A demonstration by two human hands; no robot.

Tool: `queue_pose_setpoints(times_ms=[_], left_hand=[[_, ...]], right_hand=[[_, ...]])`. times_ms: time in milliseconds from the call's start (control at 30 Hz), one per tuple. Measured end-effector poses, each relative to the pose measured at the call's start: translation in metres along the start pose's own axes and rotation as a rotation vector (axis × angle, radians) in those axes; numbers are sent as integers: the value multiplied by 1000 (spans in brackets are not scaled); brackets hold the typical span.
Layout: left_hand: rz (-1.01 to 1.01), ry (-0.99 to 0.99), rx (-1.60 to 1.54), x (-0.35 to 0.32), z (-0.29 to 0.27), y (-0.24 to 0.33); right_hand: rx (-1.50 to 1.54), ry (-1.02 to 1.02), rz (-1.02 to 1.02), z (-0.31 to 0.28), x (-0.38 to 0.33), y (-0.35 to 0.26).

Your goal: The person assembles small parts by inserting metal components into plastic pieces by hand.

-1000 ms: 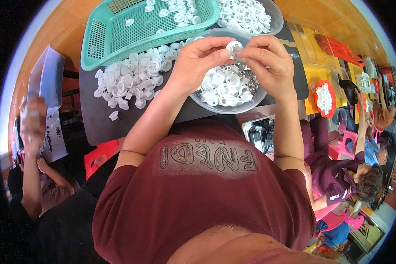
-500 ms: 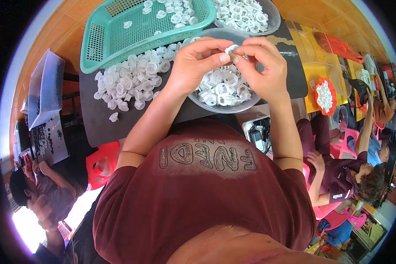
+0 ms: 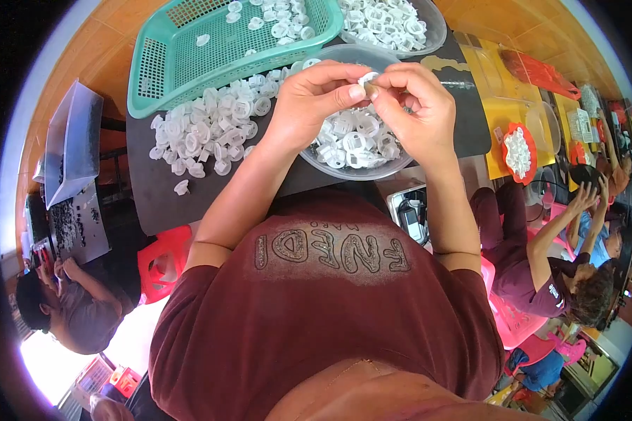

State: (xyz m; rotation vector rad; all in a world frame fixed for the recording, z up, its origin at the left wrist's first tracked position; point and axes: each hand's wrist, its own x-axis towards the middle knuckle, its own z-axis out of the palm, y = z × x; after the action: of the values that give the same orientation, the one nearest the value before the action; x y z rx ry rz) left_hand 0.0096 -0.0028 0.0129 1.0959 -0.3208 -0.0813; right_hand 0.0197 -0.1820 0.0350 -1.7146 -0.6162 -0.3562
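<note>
My left hand (image 3: 321, 97) and my right hand (image 3: 418, 109) meet above a clear plastic bowl (image 3: 361, 173). Both pinch one small white plastic part (image 3: 367, 79) between thumb and fingertips, which partly hide it. Inside the bowl lies a heap of similar white parts (image 3: 354, 140). Left of my left hand, a loose pile of white plastic parts (image 3: 203, 130) is spread on the dark table (image 3: 154, 200). Behind that pile stands a green mesh basket (image 3: 214, 79) with more parts in it.
A second clear bowl (image 3: 440, 31) of white parts stands at the back. To the right, a yellow table (image 3: 495, 151) holds a red dish (image 3: 532, 168) of white pieces. People sit on both sides, near red stools (image 3: 163, 263). A translucent bin (image 3: 74, 144) is at the left.
My hands stay pinched on the part, with the right fingers slightly shifted. At the right, a co-worker has raised both hands to a dark round object. The person at the left has lowered an arm.
</note>
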Motion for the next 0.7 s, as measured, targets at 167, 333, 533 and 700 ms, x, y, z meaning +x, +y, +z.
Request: queue_pose_setpoints(times_ms=[167,333,533,700], left_hand=[[11,-45,46,0,-3,-1],[-130,-1,-149,-2,-1,-2],[-67,16,-44,-2,1,-6],[-29,140,-63,2,8,0]], right_hand=[[488,-41,369,-3,3,-8],[629,-128,491,-6,3,-1],[579,-104,387,-1,5,-1],[466,-118,362,-9,30,8]])
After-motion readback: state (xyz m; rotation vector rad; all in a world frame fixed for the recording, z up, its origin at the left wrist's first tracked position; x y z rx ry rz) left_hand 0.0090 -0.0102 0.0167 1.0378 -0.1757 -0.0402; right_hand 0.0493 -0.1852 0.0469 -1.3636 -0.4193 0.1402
